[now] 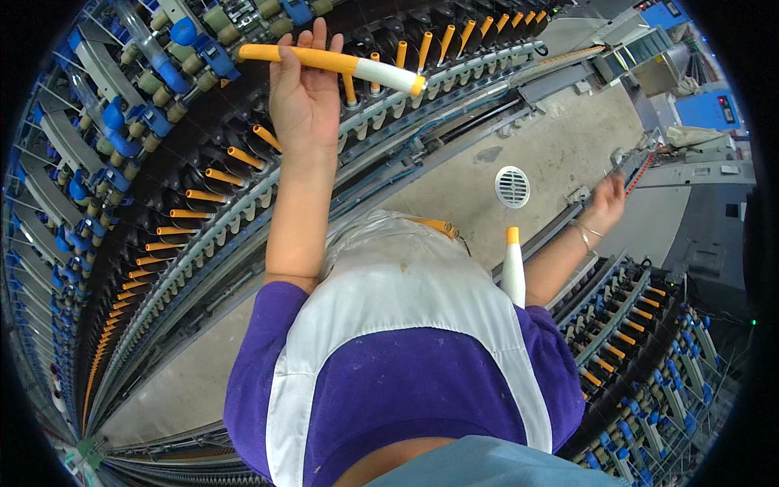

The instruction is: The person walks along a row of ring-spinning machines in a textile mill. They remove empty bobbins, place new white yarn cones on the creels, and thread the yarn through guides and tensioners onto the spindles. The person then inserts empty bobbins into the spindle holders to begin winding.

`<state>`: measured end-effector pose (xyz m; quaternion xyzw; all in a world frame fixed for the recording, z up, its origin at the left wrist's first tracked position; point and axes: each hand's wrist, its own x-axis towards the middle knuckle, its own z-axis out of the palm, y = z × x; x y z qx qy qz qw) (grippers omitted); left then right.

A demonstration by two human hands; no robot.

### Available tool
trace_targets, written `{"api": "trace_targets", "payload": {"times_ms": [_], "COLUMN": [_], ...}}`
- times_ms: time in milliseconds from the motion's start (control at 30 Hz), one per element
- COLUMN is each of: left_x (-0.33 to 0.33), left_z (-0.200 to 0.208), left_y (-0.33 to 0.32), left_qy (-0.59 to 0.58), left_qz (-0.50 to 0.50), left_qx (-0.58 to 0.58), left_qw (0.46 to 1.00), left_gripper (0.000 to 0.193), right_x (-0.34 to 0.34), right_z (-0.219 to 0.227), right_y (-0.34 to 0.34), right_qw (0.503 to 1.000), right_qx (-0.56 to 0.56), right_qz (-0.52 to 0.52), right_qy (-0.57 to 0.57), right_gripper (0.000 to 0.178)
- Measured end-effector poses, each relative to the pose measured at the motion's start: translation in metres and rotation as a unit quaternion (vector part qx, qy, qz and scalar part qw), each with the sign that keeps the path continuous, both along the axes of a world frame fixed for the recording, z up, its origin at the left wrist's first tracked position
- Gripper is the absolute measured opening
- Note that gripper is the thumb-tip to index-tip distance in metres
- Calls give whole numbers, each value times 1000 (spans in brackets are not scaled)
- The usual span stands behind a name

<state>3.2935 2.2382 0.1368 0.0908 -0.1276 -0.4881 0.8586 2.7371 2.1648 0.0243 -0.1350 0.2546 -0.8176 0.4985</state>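
Observation:
My left hand [304,101] is raised over the spinning machine on the left, palm up. Its thumb and fingers hold a yellow spinning bobbin [329,61] that lies across them, with white yarn wound on its right part. Behind that bobbin, yellow bobbins [426,50] stand upright in a long curved row. Out to the right, my right hand [604,201] is near the end of a dark rail, its fingers smeared by motion. A second white-wound bobbin [513,276] with a yellow tip stands between my apron and my right forearm.
A machine frame with blue fittings [185,32] rises at the far left. On the right is another machine with a row of bobbins [614,351]. The aisle floor [454,191] runs between them and has a round white grate [512,187]. Grey cabinets [710,219] stand at the far right.

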Motion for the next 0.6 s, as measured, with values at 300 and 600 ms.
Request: {"api": "trace_targets", "payload": {"times_ms": [300, 600], "left_x": [-23, 29], "left_z": [2, 8], "left_y": [-14, 9], "left_qy": [-92, -116], "left_qz": [-17, 99], "left_qx": [-42, -18], "left_qw": [995, 988], "left_gripper": [23, 20], "right_x": [213, -8], "right_z": [-7, -21], "right_y": [10, 29], "right_qw": [807, 885], "right_qx": [-2, 174], "right_qz": [380, -431], "right_qy": [453, -1], "right_gripper": [30, 35]}}
